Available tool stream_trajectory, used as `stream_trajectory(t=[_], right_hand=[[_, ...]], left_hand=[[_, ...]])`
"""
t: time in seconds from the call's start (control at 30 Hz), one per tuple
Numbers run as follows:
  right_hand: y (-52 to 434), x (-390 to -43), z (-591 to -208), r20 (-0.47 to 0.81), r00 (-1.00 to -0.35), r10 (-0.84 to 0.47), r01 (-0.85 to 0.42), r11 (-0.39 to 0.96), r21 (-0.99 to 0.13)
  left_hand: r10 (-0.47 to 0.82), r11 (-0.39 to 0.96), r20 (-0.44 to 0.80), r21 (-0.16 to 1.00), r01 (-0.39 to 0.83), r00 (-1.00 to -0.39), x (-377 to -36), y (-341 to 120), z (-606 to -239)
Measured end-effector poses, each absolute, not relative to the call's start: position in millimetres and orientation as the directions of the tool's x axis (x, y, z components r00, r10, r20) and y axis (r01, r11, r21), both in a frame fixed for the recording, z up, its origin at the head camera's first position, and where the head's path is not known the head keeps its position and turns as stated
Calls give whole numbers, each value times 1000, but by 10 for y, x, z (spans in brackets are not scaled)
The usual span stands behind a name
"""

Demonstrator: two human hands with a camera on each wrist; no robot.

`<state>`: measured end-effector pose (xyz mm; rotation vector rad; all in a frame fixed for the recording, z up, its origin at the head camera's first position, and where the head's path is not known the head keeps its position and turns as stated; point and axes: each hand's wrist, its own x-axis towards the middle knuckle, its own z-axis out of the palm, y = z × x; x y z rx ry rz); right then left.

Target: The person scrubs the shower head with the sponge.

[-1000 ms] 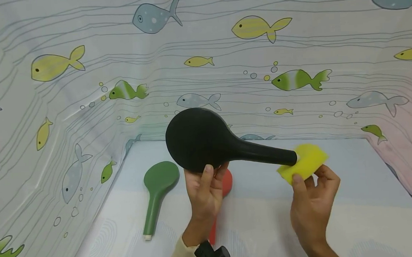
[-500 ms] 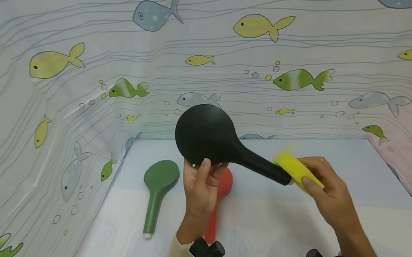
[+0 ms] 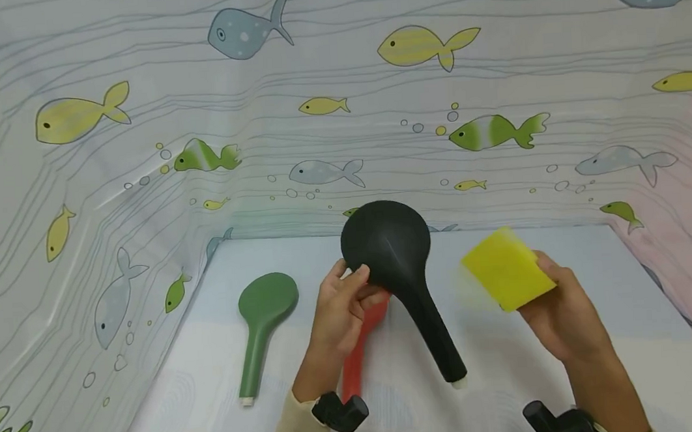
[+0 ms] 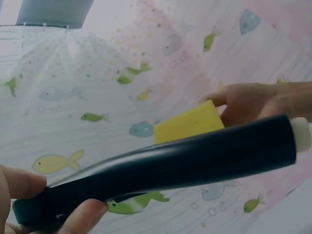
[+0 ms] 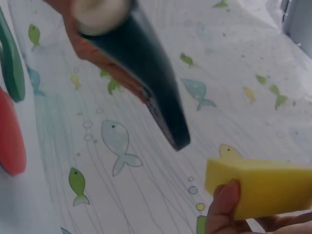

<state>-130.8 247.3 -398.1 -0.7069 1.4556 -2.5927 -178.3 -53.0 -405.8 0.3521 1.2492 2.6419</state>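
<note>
My left hand pinches the round head of a black shower head between thumb and fingers. Its handle slants down to the right and ends in a white connector. My right hand holds a yellow sponge, its flat face toward the head camera. In the right wrist view the thumb presses the sponge along its side. A gap separates sponge and shower head in the head view. Below the left hand, partly hidden, lies a red shower head.
A green shower head lies on the white table to the left. Fish-printed sheeting rises behind and along both sides. Each wrist carries a black camera, such as the left wrist camera.
The black shower head has swung its handle downward and shifted right. The sponge, first against the handle end, has come away and turned its flat face up.
</note>
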Motion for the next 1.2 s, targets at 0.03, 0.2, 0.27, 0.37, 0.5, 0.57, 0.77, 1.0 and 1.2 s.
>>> stream_trajectory(t=[0.03, 0.2, 0.27, 0.37, 0.5, 0.57, 0.77, 1.0, 1.2], right_hand=[[2497, -1297, -3969, 354, -904, -238, -186, -527, -829], [2576, -1248, -3929, 319, -945, -76, -248, -473, -845], [2582, -1237, -3924, 275, -961, -37, -232, -437, -869], [2581, -1234, -3929, 233, -972, -23, -201, -429, -881], [2571, -1242, -3925, 212, -977, -30, -179, -431, -884], [2569, -1248, -3915, 210, -977, -31, -176, -435, -883], [2587, -1259, -3907, 226, -973, -43, -180, -471, -863], [2627, -1261, -3920, 269, -961, -67, -193, -534, -823], [2631, -1263, -3940, 284, -956, -69, -209, -516, -830]], left_hand=[[297, -590, 103, 802, -97, -949, -1782, -504, -4081], [406, -452, -33, 861, -232, -913, -1792, -337, -4252], [435, -409, -82, 869, -278, -897, -1795, -280, -4338], [457, -356, -143, 875, -328, -878, -1775, -216, -4463], [460, -324, -188, 874, -361, -868, -1727, -129, -4605], [459, -317, -202, 873, -371, -865, -1704, -77, -4661], [447, -296, -230, 874, -386, -865, -1657, 63, -4786], [436, -301, -227, 875, -379, -871, -1677, 144, -4895], [400, -312, -242, 871, -379, -884, -1685, 206, -4974]])
